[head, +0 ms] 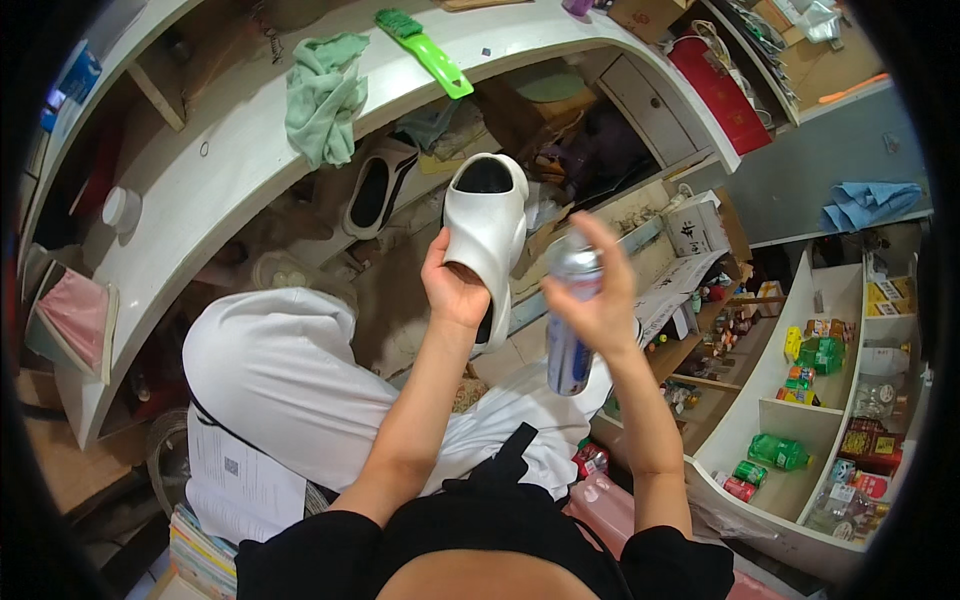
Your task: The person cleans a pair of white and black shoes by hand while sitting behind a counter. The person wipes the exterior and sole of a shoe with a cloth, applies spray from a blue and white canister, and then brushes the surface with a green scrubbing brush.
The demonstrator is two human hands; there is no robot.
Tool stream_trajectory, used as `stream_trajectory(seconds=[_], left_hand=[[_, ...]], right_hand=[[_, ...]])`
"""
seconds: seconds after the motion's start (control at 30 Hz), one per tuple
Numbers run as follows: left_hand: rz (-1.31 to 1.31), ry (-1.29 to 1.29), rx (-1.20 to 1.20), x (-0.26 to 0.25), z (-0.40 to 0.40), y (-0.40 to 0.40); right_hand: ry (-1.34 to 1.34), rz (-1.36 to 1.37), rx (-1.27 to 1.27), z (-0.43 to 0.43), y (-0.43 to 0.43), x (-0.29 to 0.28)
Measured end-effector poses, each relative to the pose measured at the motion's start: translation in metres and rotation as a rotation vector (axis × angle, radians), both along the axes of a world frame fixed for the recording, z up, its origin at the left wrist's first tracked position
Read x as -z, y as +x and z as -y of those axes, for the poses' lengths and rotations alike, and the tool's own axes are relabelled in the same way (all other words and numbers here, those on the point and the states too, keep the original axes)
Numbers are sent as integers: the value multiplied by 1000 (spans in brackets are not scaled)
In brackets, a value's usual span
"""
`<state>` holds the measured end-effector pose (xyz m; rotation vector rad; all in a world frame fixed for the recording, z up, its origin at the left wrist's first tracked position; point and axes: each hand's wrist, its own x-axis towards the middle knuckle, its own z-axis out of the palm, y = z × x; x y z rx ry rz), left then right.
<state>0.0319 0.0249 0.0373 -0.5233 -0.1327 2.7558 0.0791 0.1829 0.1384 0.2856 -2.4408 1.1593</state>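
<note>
My left hand (456,289) grips a white slide sandal (487,225) with a black footbed, the fingers tucked into its foot opening. The sandal is held up in front of me, above my lap. To its right, my right hand (600,296) is wrapped around a metal aerosol can (568,352). One finger is raised near the can's top; motion blur hides whether it presses the nozzle. A second white slide sandal (381,184) with a black footbed lies lower down, below the curved counter.
On the white curved counter (202,195) lie a green cloth (327,97), a bright green brush (427,54) and a white round container (121,209). Shelves (795,465) with bottles and cans stand to my right. A blue cloth (870,204) rests on a grey surface.
</note>
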Motion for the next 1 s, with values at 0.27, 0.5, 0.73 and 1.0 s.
stream_trajectory(seconds=[0.27,0.5,0.73,1.0], left_hand=[[63,-72,14,2,-9,8],[50,-82,9,4,-11,7],[-17,-230,-3,6,-16,6],[-189,-403,166,29,-31,19]], right_hand=[[127,167,-2,15,-7,31],[92,148,-12,18,-13,34],[115,210,3,18,-3,32],[205,297,39,14,3,31]])
